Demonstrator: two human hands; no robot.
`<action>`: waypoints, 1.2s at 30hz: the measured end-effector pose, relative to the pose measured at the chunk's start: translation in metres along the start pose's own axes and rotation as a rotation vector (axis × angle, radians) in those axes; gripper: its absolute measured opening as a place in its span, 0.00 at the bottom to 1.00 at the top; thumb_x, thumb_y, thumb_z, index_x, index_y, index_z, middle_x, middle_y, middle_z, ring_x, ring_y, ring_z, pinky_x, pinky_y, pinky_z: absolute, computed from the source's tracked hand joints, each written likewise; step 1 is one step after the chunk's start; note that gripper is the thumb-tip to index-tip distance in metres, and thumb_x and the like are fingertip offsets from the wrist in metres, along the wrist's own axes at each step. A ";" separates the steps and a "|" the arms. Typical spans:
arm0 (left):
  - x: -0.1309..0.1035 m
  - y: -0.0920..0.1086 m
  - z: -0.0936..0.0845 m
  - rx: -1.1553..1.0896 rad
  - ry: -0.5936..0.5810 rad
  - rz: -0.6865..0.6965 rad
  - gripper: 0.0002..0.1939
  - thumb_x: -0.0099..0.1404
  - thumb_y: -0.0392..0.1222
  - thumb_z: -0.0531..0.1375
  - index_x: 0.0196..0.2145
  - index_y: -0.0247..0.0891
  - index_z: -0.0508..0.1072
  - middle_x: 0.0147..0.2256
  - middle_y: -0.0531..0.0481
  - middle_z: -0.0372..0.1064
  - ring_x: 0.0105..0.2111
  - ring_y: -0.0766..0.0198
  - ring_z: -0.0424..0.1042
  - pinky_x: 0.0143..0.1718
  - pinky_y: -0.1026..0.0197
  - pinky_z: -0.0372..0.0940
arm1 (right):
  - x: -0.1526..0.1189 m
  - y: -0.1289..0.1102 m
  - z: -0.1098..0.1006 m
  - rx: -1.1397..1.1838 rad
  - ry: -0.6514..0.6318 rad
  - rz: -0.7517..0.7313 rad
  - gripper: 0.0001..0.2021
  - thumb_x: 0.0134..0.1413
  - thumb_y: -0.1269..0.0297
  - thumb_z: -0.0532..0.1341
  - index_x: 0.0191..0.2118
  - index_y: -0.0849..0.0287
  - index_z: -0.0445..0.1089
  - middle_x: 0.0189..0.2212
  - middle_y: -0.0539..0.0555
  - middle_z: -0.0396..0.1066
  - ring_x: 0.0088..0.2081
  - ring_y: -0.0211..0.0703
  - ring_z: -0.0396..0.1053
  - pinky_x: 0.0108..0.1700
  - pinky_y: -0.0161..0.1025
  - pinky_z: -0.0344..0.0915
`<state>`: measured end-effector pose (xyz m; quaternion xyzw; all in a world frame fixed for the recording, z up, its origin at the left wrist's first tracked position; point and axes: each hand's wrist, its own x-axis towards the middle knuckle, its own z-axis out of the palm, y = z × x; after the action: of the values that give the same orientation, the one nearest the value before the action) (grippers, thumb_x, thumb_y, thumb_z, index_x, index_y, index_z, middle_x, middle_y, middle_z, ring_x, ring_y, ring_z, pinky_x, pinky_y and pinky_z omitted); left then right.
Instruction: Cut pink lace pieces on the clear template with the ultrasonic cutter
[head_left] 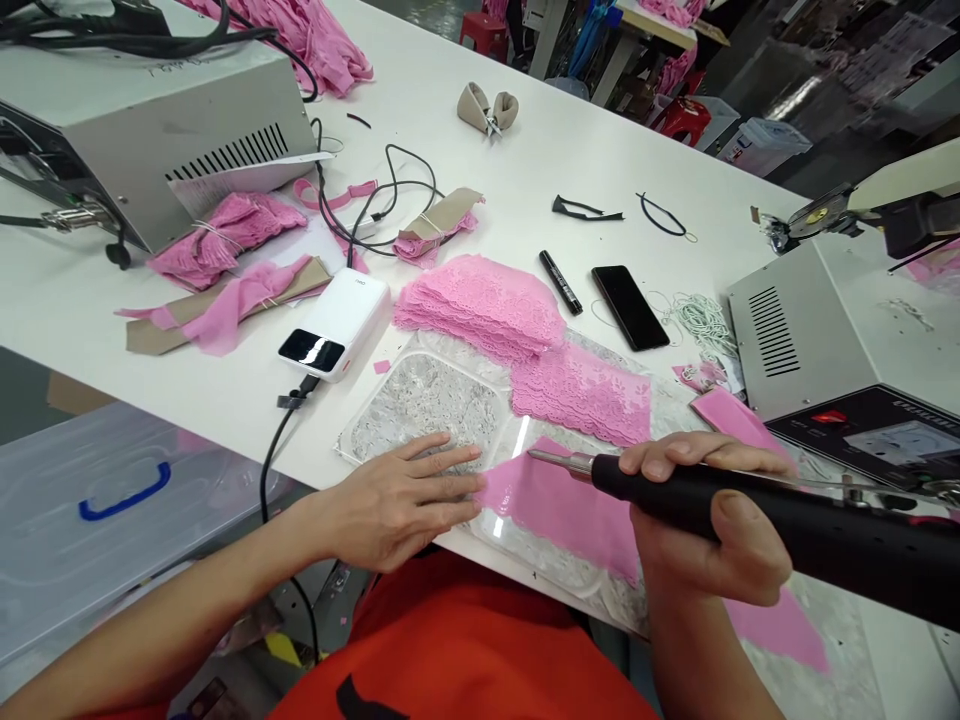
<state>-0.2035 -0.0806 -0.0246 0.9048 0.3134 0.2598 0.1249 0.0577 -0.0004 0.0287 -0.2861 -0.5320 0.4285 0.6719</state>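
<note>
My right hand (720, 540) is wrapped around a thick black hand-held ultrasonic welder (847, 540) with a slim metal tip. That tip points left and is at the upper edge of a flat pink fabric piece (574, 520); whether it touches cannot be told. My left hand (394, 500) lies flat, palm down, its fingertips at the fabric's left corner. Under the fabric is a clear template (517, 440) on a grey marbled board (427, 400). Just beyond are a layered stack of pink lace (480, 300) and a smaller lace pile (592, 395).
A white power bank (337, 325) with cables stands left. Grey machine boxes (187, 130) (862, 300) flank the work area. A marker (560, 282), phone (630, 307), snips (491, 115) and pink bundles (225, 235) lie on the white table (480, 200).
</note>
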 end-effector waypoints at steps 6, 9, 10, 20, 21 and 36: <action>-0.001 0.000 0.000 -0.004 -0.014 -0.004 0.19 0.69 0.34 0.52 0.56 0.38 0.70 0.57 0.47 0.70 0.66 0.56 0.56 0.70 0.47 0.46 | -0.005 -0.005 0.004 0.039 -0.032 0.032 0.09 0.43 0.66 0.59 0.35 0.59 0.71 0.27 0.50 0.69 0.23 0.38 0.67 0.24 0.42 0.69; -0.001 0.000 0.000 -0.004 -0.009 -0.001 0.18 0.69 0.34 0.53 0.55 0.37 0.70 0.57 0.47 0.70 0.66 0.55 0.55 0.70 0.48 0.45 | -0.008 -0.005 0.006 0.033 -0.055 0.053 0.09 0.45 0.66 0.60 0.35 0.58 0.71 0.28 0.50 0.69 0.23 0.38 0.67 0.25 0.42 0.69; -0.001 0.000 0.000 -0.005 -0.011 -0.002 0.18 0.69 0.34 0.53 0.55 0.37 0.70 0.57 0.47 0.70 0.66 0.55 0.55 0.70 0.47 0.45 | -0.008 -0.005 0.006 0.035 -0.064 0.054 0.09 0.45 0.66 0.60 0.36 0.58 0.71 0.28 0.50 0.69 0.23 0.38 0.67 0.25 0.42 0.69; -0.002 0.000 0.001 0.011 0.010 0.027 0.17 0.69 0.34 0.52 0.53 0.36 0.71 0.57 0.47 0.70 0.66 0.54 0.56 0.69 0.47 0.47 | -0.010 -0.008 0.009 0.063 -0.105 0.075 0.07 0.47 0.67 0.61 0.36 0.59 0.71 0.28 0.50 0.70 0.24 0.38 0.68 0.27 0.42 0.70; -0.002 0.000 0.001 0.014 0.013 0.036 0.17 0.69 0.34 0.52 0.53 0.36 0.71 0.57 0.46 0.70 0.66 0.54 0.56 0.69 0.47 0.47 | -0.011 -0.010 0.010 0.071 -0.106 0.090 0.08 0.47 0.67 0.61 0.36 0.59 0.71 0.29 0.50 0.70 0.25 0.38 0.68 0.27 0.43 0.70; -0.002 0.000 0.002 0.039 0.022 0.052 0.18 0.68 0.34 0.52 0.53 0.37 0.72 0.56 0.48 0.71 0.66 0.56 0.56 0.69 0.48 0.48 | -0.020 -0.010 0.030 0.115 -0.202 0.155 0.07 0.52 0.64 0.65 0.38 0.57 0.71 0.30 0.49 0.70 0.26 0.36 0.69 0.28 0.41 0.72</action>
<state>-0.2037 -0.0822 -0.0268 0.9120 0.2962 0.2665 0.0972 0.0303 -0.0250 0.0355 -0.2425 -0.5480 0.5355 0.5951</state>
